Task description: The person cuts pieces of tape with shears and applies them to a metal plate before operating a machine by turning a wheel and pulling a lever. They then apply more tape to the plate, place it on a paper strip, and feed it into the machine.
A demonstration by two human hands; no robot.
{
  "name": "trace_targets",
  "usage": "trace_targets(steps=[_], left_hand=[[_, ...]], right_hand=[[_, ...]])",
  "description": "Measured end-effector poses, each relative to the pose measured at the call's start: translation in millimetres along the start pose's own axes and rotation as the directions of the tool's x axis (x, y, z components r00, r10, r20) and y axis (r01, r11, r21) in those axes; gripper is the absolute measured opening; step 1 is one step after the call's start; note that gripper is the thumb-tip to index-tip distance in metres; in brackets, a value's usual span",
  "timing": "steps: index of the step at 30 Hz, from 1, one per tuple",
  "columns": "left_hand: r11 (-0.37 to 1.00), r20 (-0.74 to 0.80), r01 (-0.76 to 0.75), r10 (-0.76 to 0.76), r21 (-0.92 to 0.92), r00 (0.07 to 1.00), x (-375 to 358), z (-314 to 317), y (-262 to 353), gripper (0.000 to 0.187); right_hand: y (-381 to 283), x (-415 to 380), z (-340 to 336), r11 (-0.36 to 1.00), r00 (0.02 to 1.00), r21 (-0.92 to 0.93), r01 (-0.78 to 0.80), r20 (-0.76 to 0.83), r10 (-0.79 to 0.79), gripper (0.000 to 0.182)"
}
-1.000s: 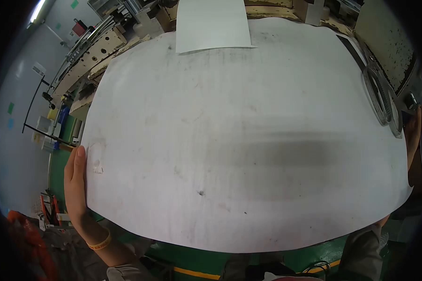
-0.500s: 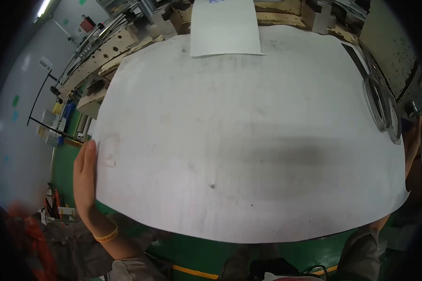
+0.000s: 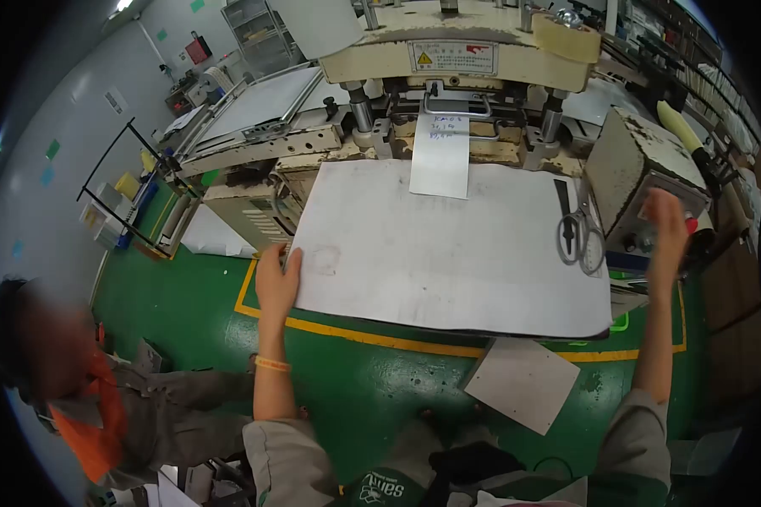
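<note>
My left hand (image 3: 277,283) rests at the left edge of a large white sheet-covered board (image 3: 448,253), thumb apart from the fingers. At the right, my right hand (image 3: 668,221) is raised at the control box (image 3: 651,160), near a red button (image 3: 691,226); its fingers are blurred. Scissors (image 3: 585,232) and a dark narrow tool (image 3: 564,207) lie on the board's right side. A white paper strip with blue handwriting (image 3: 440,160) hangs from the machine onto the board's back edge.
Behind the board stands a beige press (image 3: 457,63) with a warning label. A person (image 3: 101,406) in an orange and grey outfit is at the lower left. A grey plate (image 3: 522,384) sits low over the green floor. A rack with a black frame (image 3: 118,182) stands left.
The view has pulled back, showing the press and more floor. My right hand has risen from beside the board's right edge to the control box. My left hand remains at the left edge.
</note>
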State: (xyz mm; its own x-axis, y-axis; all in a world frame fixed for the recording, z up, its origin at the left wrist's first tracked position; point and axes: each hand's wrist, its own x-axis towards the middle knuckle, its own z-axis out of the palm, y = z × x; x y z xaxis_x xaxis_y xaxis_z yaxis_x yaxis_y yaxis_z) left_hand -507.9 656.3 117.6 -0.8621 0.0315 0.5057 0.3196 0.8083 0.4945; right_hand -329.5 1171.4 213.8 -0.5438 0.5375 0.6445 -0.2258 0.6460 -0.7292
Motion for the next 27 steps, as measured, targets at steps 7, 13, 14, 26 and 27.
trace_targets(steps=[7, 13, 14, 26, 27], left_hand=[[0.691, 0.397, 0.269, 0.029, -0.671, 0.917, 93.0, 56.3, 113.8, 0.044], [0.463, 0.710, 0.649, -0.059, -0.603, 0.702, 157.4, 121.5, 112.5, 0.056], [0.347, 0.768, 0.721, -0.001, -0.600, 0.640, 155.5, 123.8, 108.7, 0.059], [-0.120, 0.806, 0.900, 0.408, -0.419, 0.429, 151.3, 169.9, 134.8, 0.035], [-0.112, 0.809, 0.883, 0.363, -0.455, 0.463, 147.5, 162.2, 142.0, 0.036]], right_hand=[[-25.0, 2.1, 185.1, 0.894, 0.673, -0.141, -0.426, 0.611, 0.417, 0.072], [-10.4, 1.1, 263.6, 0.745, 0.591, 0.069, -0.663, 0.659, 0.465, 0.030], [-30.3, -6.0, 252.3, 0.718, 0.582, 0.078, -0.691, 0.650, 0.489, 0.024], [-68.6, -68.0, 144.7, 0.912, 0.602, -0.260, -0.317, 0.688, 0.405, 0.037], [-70.0, -59.7, 151.9, 0.917, 0.756, -0.322, -0.235, 0.533, 0.381, 0.036]])
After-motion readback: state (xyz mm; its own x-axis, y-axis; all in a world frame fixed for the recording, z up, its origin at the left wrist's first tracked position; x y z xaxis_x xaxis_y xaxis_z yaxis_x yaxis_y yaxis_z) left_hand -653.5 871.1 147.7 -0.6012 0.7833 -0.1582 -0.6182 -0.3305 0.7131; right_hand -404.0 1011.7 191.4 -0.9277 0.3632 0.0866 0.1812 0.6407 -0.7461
